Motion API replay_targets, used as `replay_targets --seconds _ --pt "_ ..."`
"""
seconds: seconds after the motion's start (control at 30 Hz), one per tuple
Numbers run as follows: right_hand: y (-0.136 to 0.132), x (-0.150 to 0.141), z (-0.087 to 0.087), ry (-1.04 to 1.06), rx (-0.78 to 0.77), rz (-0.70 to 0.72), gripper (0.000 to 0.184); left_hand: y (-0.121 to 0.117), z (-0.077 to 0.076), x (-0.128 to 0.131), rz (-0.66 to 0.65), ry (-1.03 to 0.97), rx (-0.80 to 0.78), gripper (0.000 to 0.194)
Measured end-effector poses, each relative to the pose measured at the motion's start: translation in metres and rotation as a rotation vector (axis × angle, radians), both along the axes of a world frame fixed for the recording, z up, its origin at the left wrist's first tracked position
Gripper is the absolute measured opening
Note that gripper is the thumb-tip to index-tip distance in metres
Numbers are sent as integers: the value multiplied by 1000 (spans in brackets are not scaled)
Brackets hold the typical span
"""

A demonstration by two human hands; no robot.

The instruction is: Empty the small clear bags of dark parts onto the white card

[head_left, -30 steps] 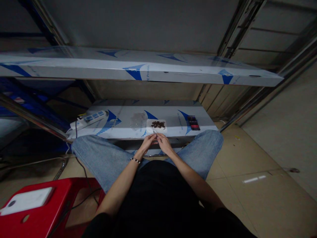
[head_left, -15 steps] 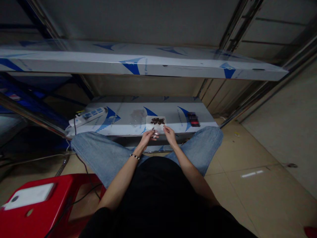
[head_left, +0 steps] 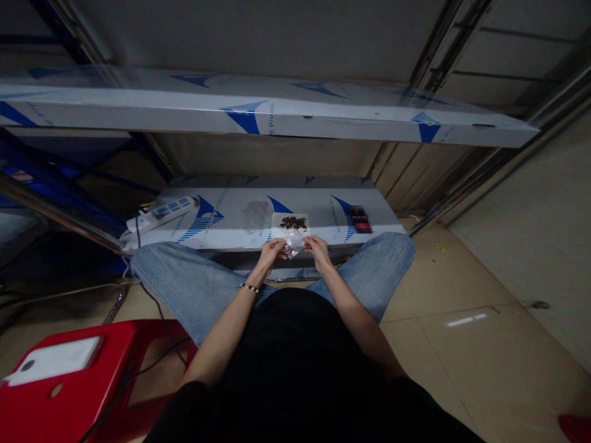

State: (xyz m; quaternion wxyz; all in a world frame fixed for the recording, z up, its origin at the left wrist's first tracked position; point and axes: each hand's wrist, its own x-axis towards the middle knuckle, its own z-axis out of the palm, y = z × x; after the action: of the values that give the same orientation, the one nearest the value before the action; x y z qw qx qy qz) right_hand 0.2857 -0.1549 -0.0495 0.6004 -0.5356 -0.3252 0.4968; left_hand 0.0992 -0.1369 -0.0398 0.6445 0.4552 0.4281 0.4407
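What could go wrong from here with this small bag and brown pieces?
The small clear plastic bag, held by the left hand and right hand, is near the front edge of the steel shelf, so anything in it might fall onto the jeans. The loose brown pieces lie uncovered on a white sheet; a bump could scatter them.

Only "Pro" can be read, on the upper shelf's blue-printed film point(head_left: 271, 118)

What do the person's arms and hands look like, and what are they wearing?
The arms come out of black sleeves and are bare down to the left hand and right hand, with no gloves. A black-and-white beaded bracelet circles the left wrist.
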Motion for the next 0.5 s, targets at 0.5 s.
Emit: replay_targets --seconds 0.5 --pt "-9 0 12 87 -22 296 34 2 1 -3 151 27 37 38"
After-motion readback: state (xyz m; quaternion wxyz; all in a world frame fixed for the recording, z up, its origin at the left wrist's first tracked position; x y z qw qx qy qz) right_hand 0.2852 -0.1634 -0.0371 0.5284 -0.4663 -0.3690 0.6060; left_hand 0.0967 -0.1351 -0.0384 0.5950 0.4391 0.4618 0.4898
